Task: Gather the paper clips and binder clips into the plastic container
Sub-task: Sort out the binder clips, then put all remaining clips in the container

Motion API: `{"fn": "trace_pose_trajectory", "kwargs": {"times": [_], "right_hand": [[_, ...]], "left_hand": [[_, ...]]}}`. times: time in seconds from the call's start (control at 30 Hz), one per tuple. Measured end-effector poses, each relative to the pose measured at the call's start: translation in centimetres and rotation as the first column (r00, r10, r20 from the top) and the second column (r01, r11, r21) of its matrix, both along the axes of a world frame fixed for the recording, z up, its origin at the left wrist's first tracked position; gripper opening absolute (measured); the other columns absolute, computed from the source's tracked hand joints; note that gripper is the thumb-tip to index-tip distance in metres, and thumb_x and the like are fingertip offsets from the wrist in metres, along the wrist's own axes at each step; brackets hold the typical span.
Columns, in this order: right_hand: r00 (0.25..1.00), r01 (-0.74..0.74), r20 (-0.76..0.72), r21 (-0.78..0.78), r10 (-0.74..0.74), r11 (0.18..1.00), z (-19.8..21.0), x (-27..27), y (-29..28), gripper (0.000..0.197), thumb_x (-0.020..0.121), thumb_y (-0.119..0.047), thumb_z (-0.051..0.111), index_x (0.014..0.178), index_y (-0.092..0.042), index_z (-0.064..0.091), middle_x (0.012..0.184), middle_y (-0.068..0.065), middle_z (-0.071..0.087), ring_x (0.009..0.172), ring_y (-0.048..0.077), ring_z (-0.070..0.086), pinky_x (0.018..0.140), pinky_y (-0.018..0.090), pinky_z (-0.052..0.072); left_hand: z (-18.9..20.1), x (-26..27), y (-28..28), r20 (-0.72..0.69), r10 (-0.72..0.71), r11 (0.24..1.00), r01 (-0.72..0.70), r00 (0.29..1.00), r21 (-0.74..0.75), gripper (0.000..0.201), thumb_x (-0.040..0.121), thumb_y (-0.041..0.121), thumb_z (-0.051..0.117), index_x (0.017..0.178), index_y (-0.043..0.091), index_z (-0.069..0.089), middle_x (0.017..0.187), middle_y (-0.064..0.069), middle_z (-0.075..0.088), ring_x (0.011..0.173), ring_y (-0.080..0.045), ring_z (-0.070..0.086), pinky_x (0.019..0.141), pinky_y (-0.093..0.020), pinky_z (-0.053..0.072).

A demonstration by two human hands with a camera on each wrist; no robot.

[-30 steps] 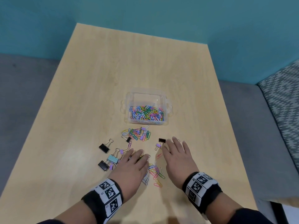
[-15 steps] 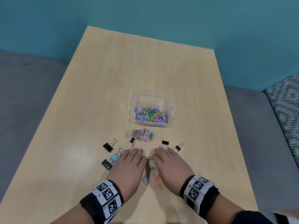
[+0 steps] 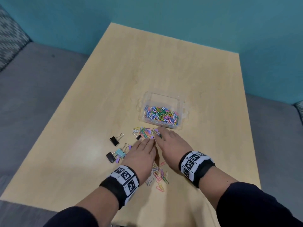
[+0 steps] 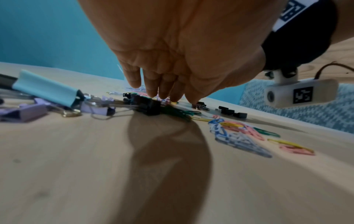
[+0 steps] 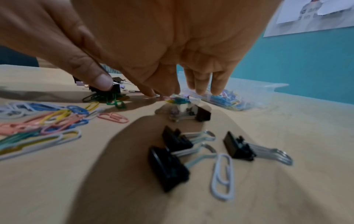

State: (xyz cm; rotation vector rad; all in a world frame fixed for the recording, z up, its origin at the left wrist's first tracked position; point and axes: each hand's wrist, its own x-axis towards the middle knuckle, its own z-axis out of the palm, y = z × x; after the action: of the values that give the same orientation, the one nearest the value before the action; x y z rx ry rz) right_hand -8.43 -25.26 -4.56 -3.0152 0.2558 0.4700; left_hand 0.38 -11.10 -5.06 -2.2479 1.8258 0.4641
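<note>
A clear plastic container [image 3: 180,104] holding coloured paper clips stands mid-table. A loose pile of paper clips [image 3: 144,132] lies just before it. My left hand [image 3: 142,151] and right hand [image 3: 172,143] lie side by side, fingers straight, fingertips at the pile's near edge. In the left wrist view the fingertips [image 4: 153,92] touch down behind a black binder clip [image 4: 149,106]. In the right wrist view my thumb [image 5: 95,75] presses a black binder clip [image 5: 114,89], and three black binder clips [image 5: 172,163] and a white paper clip [image 5: 223,174] lie under the palm.
Left of my left hand lie a black binder clip [image 3: 114,140], a teal one [image 3: 120,153] and another black one [image 3: 110,157]. More paper clips [image 3: 158,176] are scattered between my wrists. The wooden table [image 3: 164,63] is bordered by grey seating and a teal wall.
Both hands have slid forward toward the container and closed together, the right hand moving left over the small binder clips. The scattered clips at my wrists stay behind.
</note>
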Motion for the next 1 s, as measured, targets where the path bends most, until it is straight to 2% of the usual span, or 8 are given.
{"fn": "trace_pose_trajectory", "kwargs": {"times": [0.23,0.5,0.6,0.73,0.77,0.87,0.93,1.0], "right_hand": [[0.997,-0.064,-0.042,0.03,0.066,0.997,-0.6,-0.3,-1.5,0.072,0.077,-0.009,0.054,0.143,-0.014,0.025,0.154,0.02,0.016,0.143,0.034,0.014,0.115,0.045,0.017],[0.987,-0.128,-0.103,-0.027,0.125,0.991,0.3,-2.8,1.2,0.07,0.086,-0.012,0.046,0.147,0.0,0.015,0.155,0.022,0.011,0.144,0.036,0.007,0.117,0.046,0.008],[0.982,-0.154,-0.11,0.013,0.154,0.988,0.2,-3.9,2.9,0.066,0.086,-0.016,0.045,0.146,0.001,0.022,0.154,0.025,0.015,0.143,0.038,0.012,0.116,0.048,0.01],[0.976,-0.203,-0.058,0.098,0.209,0.974,-0.1,-5.0,4.1,0.066,0.078,-0.021,0.055,0.139,-0.003,0.04,0.143,0.022,0.039,0.134,0.036,0.034,0.112,0.05,0.026],[0.982,-0.181,-0.029,0.105,0.184,0.978,-0.1,-5.2,4.0,0.065,0.076,-0.02,0.055,0.138,-0.003,0.041,0.141,0.021,0.041,0.133,0.035,0.036,0.112,0.05,0.026],[0.999,-0.016,0.03,0.06,0.015,0.998,0.2,-5.1,2.3,0.068,0.074,-0.014,0.055,0.138,-0.002,0.038,0.143,0.019,0.039,0.134,0.034,0.037,0.113,0.046,0.018],[0.999,0.044,0.015,0.014,-0.044,0.999,0.5,-4.5,0.9,0.07,0.078,-0.011,0.051,0.144,-0.001,0.028,0.15,0.019,0.029,0.14,0.032,0.027,0.115,0.045,0.011],[0.999,0.025,-0.034,-0.029,-0.026,0.999,0.4,-3.8,0.0,0.067,0.085,-0.012,0.045,0.146,-0.001,0.019,0.153,0.018,0.021,0.143,0.03,0.017,0.117,0.046,0.006]], "left_hand": [[-0.1,0.1,-0.2,0.016,0.088,0.995,-0.089,0.996,0.04,0.064,0.091,0.02,0.035,0.148,0.009,0.01,0.158,-0.009,0.001,0.144,-0.026,0.0,0.117,-0.041,-0.001],[0.1,0.2,0.2,-0.006,0.129,0.991,-0.13,0.992,-0.042,0.059,0.092,0.02,0.032,0.147,0.009,0.016,0.158,-0.01,0.006,0.145,-0.025,0.004,0.117,-0.04,0.002],[0.3,0.3,-0.1,-0.017,0.119,0.992,-0.119,0.993,-0.031,0.059,0.092,0.02,0.03,0.148,0.008,0.016,0.158,-0.011,0.007,0.145,-0.026,0.004,0.117,-0.04,0.001],[0.4,0.4,-1.1,-0.018,0.061,0.997,-0.062,0.998,-0.052,0.061,0.082,0.022,0.021,0.136,0.007,0.044,0.144,-0.013,0.043,0.135,-0.03,0.036,0.11,-0.043,0.025],[0.5,0.5,-1.2,-0.018,0.044,0.998,-0.044,0.999,-0.046,0.061,0.083,0.022,0.021,0.138,0.007,0.042,0.146,-0.011,0.04,0.136,-0.03,0.033,0.111,-0.044,0.023],[0.4,0.7,-1.2,0.009,-0.048,0.999,0.048,0.999,-0.019,0.058,0.09,0.018,0.03,0.147,0.011,0.02,0.157,-0.008,0.012,0.144,-0.029,0.006,0.117,-0.045,0.002],[0.2,0.9,-0.8,0.058,-0.089,0.995,0.091,0.994,-0.029,0.058,0.086,0.014,0.03,0.144,0.011,0.028,0.156,-0.009,0.019,0.143,-0.031,0.01,0.116,-0.047,-0.001],[0.0,1.3,-0.2,0.072,-0.11,0.993,0.112,0.991,-0.022,0.056,0.082,0.014,0.038,0.138,0.011,0.043,0.15,-0.01,0.034,0.14,-0.033,0.023,0.115,-0.049,0.007]]}}
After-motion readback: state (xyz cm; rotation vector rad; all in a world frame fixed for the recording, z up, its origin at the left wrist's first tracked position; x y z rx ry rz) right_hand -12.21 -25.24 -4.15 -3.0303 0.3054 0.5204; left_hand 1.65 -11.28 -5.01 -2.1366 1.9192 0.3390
